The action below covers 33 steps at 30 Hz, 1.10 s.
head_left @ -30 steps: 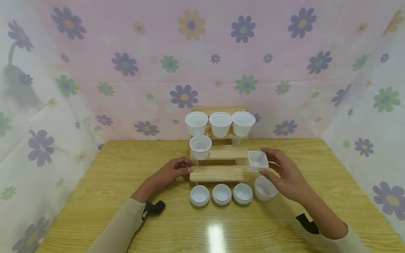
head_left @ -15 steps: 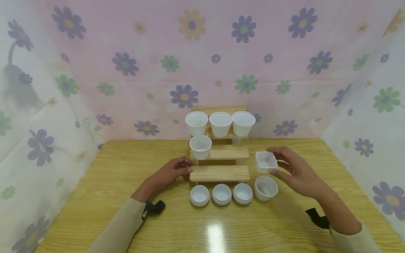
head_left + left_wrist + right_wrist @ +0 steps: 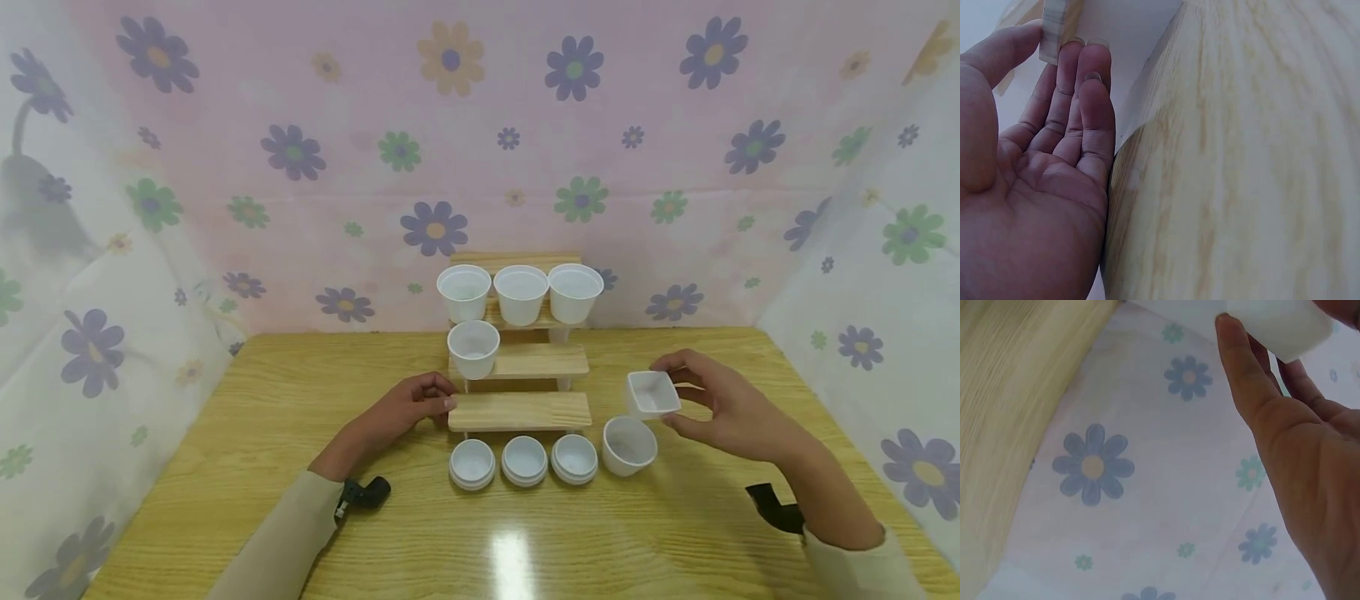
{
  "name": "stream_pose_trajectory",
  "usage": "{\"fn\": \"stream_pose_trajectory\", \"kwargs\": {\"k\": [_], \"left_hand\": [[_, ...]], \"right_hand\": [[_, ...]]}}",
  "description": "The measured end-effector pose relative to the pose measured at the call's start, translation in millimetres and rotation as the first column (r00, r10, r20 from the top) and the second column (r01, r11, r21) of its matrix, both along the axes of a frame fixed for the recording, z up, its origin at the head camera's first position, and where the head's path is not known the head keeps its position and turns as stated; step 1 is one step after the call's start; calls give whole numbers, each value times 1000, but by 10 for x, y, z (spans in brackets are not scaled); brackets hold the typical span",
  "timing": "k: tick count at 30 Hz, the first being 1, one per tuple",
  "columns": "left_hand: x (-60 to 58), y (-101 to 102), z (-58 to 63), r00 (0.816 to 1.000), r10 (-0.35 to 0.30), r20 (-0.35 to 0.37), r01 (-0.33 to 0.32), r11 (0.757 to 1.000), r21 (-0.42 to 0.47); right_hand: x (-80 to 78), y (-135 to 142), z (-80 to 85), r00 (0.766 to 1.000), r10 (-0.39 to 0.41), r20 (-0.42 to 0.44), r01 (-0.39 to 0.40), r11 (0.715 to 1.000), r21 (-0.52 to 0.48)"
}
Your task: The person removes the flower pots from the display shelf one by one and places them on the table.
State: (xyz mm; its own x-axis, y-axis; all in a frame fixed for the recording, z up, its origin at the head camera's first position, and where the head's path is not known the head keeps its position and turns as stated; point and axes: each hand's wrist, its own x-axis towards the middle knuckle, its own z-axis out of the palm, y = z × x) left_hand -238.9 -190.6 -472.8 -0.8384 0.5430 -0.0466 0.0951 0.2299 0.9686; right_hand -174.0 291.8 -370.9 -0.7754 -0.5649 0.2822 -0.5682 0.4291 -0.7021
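My right hand pinches a small square white cup between thumb and fingers, off to the right of the stepped wooden stand. The cup is held mouth up; its white side shows at the top of the right wrist view. A round white cup stands on the table just below and left of it. At the left end of the stand's lowest step, my left hand pinches the board end between thumb and fingertips.
Three larger white cups stand in a row on an upper step. One round cup sits at the left of the step below. Three low white jars line the wood-grain table before the stand. Flowered cloth hangs behind.
My right hand has carried the square cup rightward, away from the end of the lower steps, and slightly nearer to me. The left hand keeps its place at the stand.
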Motion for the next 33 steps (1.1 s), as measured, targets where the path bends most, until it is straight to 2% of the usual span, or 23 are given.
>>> {"fn": "stream_pose_trajectory", "kwargs": {"k": [7, 22, 26, 33], "left_hand": [[5, -8, 9, 1000, 0, 2, 0, 1000, 3], [7, 7, 15, 1000, -3, -1, 3, 1000, 6], [7, 10, 16, 1000, -5, -3, 6, 1000, 11], [5, 7, 11, 1000, 4, 12, -4, 1000, 13]], "right_hand": [[2, 114, 24, 1000, -23, 19, 21, 997, 73], [19, 355, 46, 991, 22, 134, -37, 993, 108], [23, 419, 50, 979, 73, 188, -94, 990, 102], [-11, 503, 1, 942, 153, 299, -188, 978, 91]]}}
